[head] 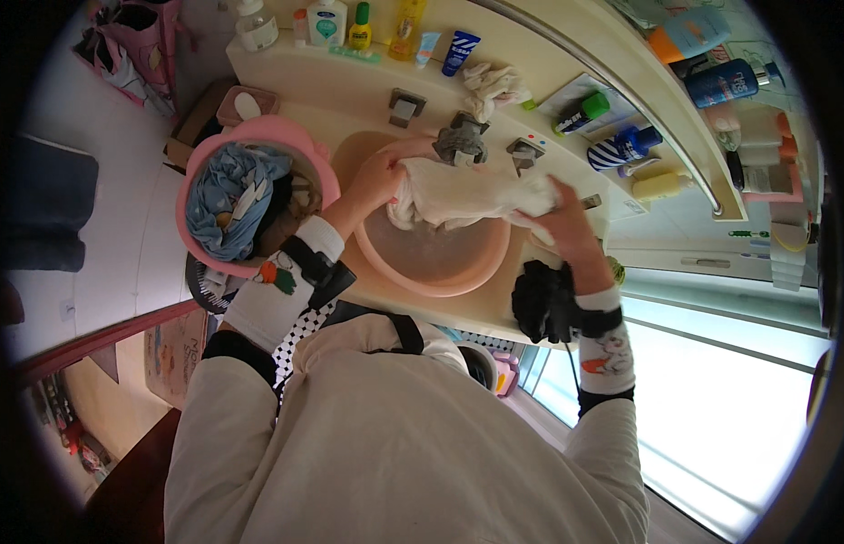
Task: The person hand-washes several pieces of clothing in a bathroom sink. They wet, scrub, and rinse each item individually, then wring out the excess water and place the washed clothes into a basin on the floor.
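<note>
A wet white cloth (462, 194) is stretched sideways between my two hands, just under the faucet (461, 139). My left hand (384, 170) grips its left end, with some fingers hidden behind the cloth and the faucet. At the other end my right hand (563, 219) holds the cloth, slightly blurred. Below the cloth is a pink plastic basin (432, 289) with cloudy water in it. To the left, a larger pink basin (190, 197) holds crumpled light-blue fabric (224, 204) and darker pieces of clothing.
Two square tap handles (406, 107) (525, 155) flank the faucet. Bottles and tubes (460, 53) line the back ledge, with a crumpled pale cloth (496, 88) among them. A black bundle (544, 299) sits by my right forearm. A metal rail (612, 81) runs along the right-hand shelf.
</note>
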The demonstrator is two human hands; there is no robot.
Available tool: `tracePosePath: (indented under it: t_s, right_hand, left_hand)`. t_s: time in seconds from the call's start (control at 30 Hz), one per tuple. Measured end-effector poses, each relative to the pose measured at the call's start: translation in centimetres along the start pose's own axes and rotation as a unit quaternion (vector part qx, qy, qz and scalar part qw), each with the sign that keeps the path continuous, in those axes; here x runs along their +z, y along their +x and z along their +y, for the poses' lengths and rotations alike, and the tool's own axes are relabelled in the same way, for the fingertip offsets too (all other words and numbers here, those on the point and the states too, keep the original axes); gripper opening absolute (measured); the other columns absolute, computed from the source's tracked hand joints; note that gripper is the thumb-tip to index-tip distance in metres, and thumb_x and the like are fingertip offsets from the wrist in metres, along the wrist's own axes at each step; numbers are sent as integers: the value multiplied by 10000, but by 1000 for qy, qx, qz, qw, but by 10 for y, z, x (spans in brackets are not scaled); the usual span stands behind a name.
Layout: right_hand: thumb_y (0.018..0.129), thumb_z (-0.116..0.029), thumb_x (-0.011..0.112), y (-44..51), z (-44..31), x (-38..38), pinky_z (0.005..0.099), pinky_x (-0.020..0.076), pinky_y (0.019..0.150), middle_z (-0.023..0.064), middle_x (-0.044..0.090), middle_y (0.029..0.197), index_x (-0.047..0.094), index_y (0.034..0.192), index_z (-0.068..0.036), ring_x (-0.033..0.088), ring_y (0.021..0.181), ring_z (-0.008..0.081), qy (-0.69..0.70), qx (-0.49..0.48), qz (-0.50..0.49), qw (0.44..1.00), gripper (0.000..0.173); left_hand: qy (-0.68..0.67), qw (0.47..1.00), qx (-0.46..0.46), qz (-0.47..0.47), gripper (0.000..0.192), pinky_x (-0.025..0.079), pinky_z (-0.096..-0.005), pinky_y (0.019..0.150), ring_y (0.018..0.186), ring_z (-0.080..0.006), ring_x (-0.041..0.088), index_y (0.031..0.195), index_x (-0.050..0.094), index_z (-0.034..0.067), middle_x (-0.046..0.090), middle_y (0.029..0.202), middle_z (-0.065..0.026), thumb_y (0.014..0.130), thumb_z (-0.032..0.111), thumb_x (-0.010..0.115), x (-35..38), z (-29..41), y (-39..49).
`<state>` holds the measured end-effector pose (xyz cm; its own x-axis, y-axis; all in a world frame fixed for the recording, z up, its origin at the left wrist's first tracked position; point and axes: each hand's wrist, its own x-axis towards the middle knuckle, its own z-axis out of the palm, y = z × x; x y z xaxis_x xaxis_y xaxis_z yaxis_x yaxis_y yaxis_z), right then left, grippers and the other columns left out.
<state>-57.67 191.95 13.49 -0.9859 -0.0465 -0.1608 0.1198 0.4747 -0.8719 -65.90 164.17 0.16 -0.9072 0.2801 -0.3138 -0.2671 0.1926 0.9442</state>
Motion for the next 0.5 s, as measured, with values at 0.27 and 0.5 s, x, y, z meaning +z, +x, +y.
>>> tracePosePath:
  t_s: [0.27, 0.5]
  right_hand:
    - [612, -267, 825, 43, 131, 84, 407, 365, 1006, 213, 284, 1392, 491, 1233, -54, 401, 1238, 344, -282, 16, -53, 958, 736]
    - [725, -212, 696, 51, 149, 147, 612, 346, 971, 173, 162, 1481, 244, 1432, -253, 149, 1312, 526, -444, -2, -229, 867, 840]
  left_hand:
    - [292, 954, 57, -33, 208, 454, -457, 779, 878, -393, 584, 936, 570, -44, 611, 911, -241, 824, 109, 484, 4, -33, 2]
    - [239, 964, -28, -110, 444, 410, -402, 937, 1093, -383, 518, 1204, 500, -41, 531, 1178, -269, 835, 202, 545, 22, -35, -16]
